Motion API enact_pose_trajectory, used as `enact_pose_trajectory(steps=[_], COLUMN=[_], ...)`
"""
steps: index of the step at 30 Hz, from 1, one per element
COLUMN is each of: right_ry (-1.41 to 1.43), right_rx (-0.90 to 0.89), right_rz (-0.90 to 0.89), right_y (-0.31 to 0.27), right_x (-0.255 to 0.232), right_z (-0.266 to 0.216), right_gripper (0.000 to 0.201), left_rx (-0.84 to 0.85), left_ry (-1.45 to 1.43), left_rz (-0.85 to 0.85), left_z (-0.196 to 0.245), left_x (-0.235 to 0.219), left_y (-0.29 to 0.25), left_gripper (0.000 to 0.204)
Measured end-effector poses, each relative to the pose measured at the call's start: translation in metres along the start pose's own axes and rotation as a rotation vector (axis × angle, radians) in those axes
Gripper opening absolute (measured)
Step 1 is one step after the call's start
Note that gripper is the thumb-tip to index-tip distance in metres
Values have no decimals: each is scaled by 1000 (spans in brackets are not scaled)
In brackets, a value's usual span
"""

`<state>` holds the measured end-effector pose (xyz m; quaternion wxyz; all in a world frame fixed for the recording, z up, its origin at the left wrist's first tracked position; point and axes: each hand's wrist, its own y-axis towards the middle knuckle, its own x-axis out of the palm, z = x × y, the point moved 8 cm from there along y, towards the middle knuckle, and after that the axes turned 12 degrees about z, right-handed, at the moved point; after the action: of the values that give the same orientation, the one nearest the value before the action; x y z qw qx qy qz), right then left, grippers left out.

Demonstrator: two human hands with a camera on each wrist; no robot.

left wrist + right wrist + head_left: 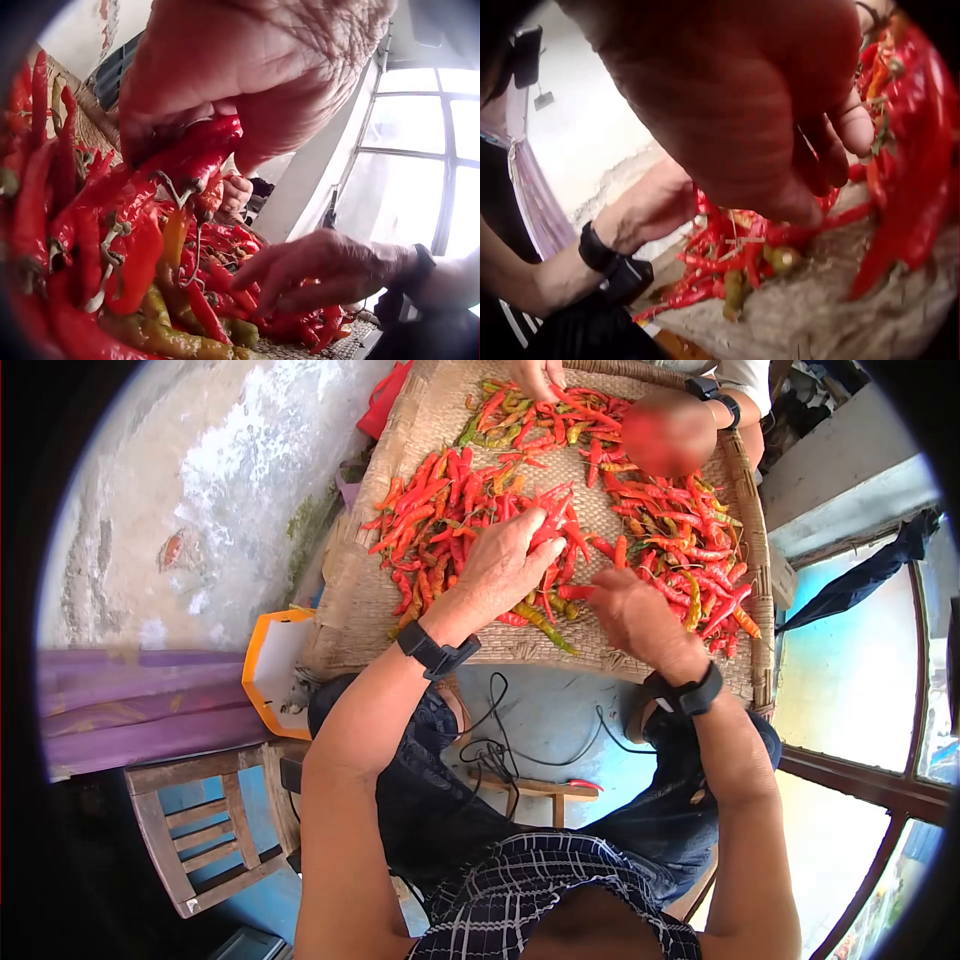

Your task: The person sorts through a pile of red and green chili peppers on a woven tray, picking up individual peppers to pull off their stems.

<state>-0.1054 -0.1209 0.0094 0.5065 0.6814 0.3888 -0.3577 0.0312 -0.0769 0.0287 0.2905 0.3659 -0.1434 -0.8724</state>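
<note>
A wide woven tray (350, 620) holds a spread of red chilies (680, 540) mixed with some green and orange ones. My left hand (535, 545) grips a bunch of red chilies (191, 154) at the middle of the pile, fingers curled around them. My right hand (600, 592) is just to its right, low over the tray, and pinches one red chili (575, 592) at its fingertips. In the right wrist view the right hand's fingers (847, 131) are curled over the chilies. In the left wrist view the right hand (322, 270) reaches into the heap.
Another person sits across the tray with a hand (535, 375) in the far chilies. An orange-rimmed container (272, 670) lies left of my knee, a wooden chair (200, 840) is lower left, and cables (500, 740) trail on the blue floor. Window frames (850, 780) stand to the right.
</note>
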Motion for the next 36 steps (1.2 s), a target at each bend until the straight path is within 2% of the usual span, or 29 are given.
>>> enact_pose_trajectory(steps=[2,4,6,8,10,12,14,16,17,18,20,21,22,24,25,26,28,30,32,34,35,36], right_ry=[11,-39,-14,53,3,-52,-81,-99,-52,-63,6,106,94,366,388,387,478,508,655,297,-93,-92], right_rx=[20,-12,-34,-9,-16,131,90,133,96,97,165,214,216,518,635,628,678,713,828,804,657,667], right_rz=[-18,-102,-71,-9,-25,16,32,-47,28,32,28,100,95,-44,-88,-88,-18,40,355,553,562,549], right_y=[-3,-2,0,5,1,-3,-2,0,3,4,7,11,13,12,9,10,8,5,-5,-19,-19,-20], right_x=[11,19,12,1,11,19,21,25,15,9,-3,-16,-27,-31,-34,-39,-51,-62,-81,-96,-108,-106], right_z=[2,5,4,2,5,16,14,13,9,9,16,17,18,34,42,47,60,71,92,121,118,115], right_gripper=[9,4,5,6,3,22,30,16,12,12,9,11,11,13,14,14,13,15,17,21,24,24], left_rx=[-42,-10,-21,-128,-139,-144,-126,-80,-127,-118,-300,-307,-317,-379,-379,-353,-328,-158,-201,-309,-415,-429], left_ry=[7,30,-9,-81,-37,-121,-93,-207,-222,-229,-377,-330,-321,-344,-343,-275,-204,-207,-110,-301,-450,-451], left_rz=[-5,75,113,108,122,188,175,233,184,185,273,241,260,163,168,181,198,336,288,233,182,175], left_z=[-1,4,6,1,-3,-4,-9,2,2,10,5,-1,-5,-13,-20,-30,-29,-13,-21,-19,-22,-20], left_x=[-3,-13,-21,-24,-23,-27,-25,-32,-31,-34,-38,-35,-36,-29,-26,-23,-26,-35,-33,-28,-19,-16], left_y=[2,4,4,7,10,10,10,12,11,11,11,12,11,12,12,10,11,12,11,9,7,3], left_gripper=[23,22,20,21,25,26,33,43,54,54,59,63,54,39,39,32,26,26,26,24,23,23])
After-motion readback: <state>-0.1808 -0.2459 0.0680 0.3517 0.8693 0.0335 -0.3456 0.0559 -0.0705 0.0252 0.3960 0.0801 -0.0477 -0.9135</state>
